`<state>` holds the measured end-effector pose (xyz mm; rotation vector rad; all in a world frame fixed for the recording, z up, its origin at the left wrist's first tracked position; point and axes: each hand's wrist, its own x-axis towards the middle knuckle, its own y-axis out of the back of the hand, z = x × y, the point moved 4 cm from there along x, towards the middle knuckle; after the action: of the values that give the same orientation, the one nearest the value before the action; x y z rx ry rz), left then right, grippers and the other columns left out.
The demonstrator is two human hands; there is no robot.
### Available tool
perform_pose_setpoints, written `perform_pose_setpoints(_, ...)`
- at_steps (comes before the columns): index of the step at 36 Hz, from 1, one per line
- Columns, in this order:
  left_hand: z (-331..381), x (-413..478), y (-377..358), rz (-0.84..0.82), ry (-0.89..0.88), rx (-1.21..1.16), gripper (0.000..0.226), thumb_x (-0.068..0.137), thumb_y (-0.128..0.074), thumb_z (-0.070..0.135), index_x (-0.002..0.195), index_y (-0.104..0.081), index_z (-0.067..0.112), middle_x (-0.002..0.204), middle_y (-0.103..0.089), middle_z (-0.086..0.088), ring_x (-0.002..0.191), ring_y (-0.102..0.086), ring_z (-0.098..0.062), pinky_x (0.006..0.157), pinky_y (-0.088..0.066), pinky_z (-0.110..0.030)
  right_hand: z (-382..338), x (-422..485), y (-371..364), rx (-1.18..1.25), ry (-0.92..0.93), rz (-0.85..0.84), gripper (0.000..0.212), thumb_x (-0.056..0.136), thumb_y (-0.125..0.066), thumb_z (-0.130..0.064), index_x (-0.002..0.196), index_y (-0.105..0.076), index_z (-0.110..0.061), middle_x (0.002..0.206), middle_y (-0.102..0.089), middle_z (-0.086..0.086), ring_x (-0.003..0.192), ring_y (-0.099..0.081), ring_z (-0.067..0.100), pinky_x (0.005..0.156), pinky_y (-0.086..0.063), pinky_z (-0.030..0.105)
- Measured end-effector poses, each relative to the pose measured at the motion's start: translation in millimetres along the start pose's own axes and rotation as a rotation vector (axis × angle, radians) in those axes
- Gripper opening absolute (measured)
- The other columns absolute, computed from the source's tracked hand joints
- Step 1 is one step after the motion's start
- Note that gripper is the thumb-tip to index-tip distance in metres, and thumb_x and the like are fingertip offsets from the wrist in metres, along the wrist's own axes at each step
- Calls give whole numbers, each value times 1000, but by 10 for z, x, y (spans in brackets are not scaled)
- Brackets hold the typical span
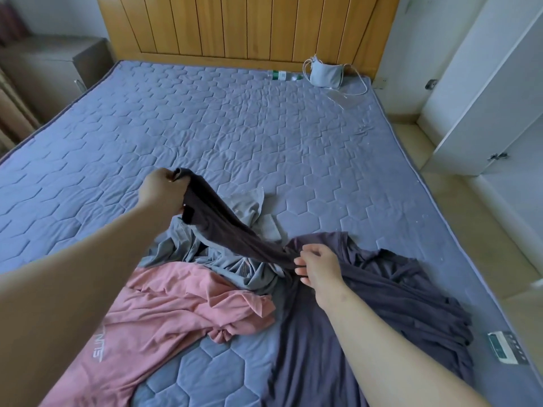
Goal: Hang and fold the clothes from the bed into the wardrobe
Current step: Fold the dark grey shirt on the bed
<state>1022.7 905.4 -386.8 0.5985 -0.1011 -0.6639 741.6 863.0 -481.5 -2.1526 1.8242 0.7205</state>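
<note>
Several clothes lie in a heap on the blue quilted bed (205, 118). My left hand (161, 190) grips one end of a dark brown garment (223, 224) and holds it lifted above the heap. My right hand (318, 268) pinches the same garment's lower end with thumb and fingertips, the other fingers spread. Under it lies a crumpled grey garment (249, 210). A pink shirt (164, 312) with white lettering is spread at the lower left. A dark purple garment (390, 292) is spread at the lower right, under my right forearm.
A white wardrobe (484, 92) with an open door stands right of the bed. Near the wooden headboard (246, 24) lie a grey pouch (326, 73) with white cords and a plastic bottle (283, 75). A small label card (505, 346) lies at the bed's right edge.
</note>
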Motion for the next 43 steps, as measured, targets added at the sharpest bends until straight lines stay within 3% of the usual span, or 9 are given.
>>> perform_pose_setpoints(3,160,-65,-23,24,-276,396,18,90,-55,22,106,-63,19,93,-56,-10,82,-53,-31,64,-39,-33,19,-17,78,-5,1,7,16,93,-42,-10,95,-55,-17,74,-59,1,55,-49,11,49,-38,20)
perform_pose_setpoints(6,283,-146,-48,92,-448,575,23,88,-52,9,101,-69,19,93,-42,-8,91,-48,-33,67,-38,-37,48,-35,139,-5,2,9,18,92,-42,-9,88,-56,-19,72,-58,1,55,-49,12,50,-37,21)
perform_pose_setpoints(11,409,-220,-8,224,-407,464,28,90,-41,10,107,-62,18,94,-41,-9,79,-45,-29,61,-33,-34,95,-57,224,-4,-20,6,19,92,-45,-10,81,-57,-20,71,-59,0,55,-49,12,51,-38,21)
perform_pose_setpoints(14,430,-233,-39,232,-356,507,28,94,-38,20,114,-54,11,117,-43,-17,109,-41,-34,84,-36,-44,98,-51,271,3,-27,5,20,92,-45,-11,79,-56,-20,71,-59,0,55,-50,12,51,-38,21)
perform_pose_setpoints(16,433,-223,-78,195,-299,539,29,97,-31,23,110,-49,4,116,-48,-21,109,-44,-37,96,-30,-47,94,-40,306,13,-34,3,20,93,-45,-11,79,-56,-19,72,-58,1,55,-49,12,51,-38,21)
perform_pose_setpoints(19,430,-228,-159,118,-221,464,24,99,-28,29,96,-38,8,91,-48,-18,83,-47,-36,76,-38,-44,98,-16,359,26,-47,-1,19,93,-45,-11,80,-56,-19,72,-58,1,56,-49,12,52,-37,22)
perform_pose_setpoints(25,496,-322,-505,36,-213,274,29,100,-37,32,91,-42,5,70,-45,-8,56,-39,-17,46,-25,-31,165,64,532,73,-82,0,17,93,-46,-12,83,-56,-20,75,-60,1,59,-52,13,55,-40,22)
perform_pose_setpoints(33,897,-757,-1345,-117,-292,7,29,99,-39,34,80,-40,12,67,-43,0,58,-40,-13,49,-28,-30,367,206,1087,156,-131,76,17,93,-48,-14,81,-58,-21,74,-61,1,58,-54,13,54,-42,22)
perform_pose_setpoints(43,1238,-2106,-3096,-707,-188,-204,26,98,-44,29,78,-38,13,77,-48,-9,75,-51,-22,77,-48,-42,715,387,2335,254,-203,289,22,94,-41,-10,82,-56,-20,72,-58,3,59,-50,17,56,-41,24)
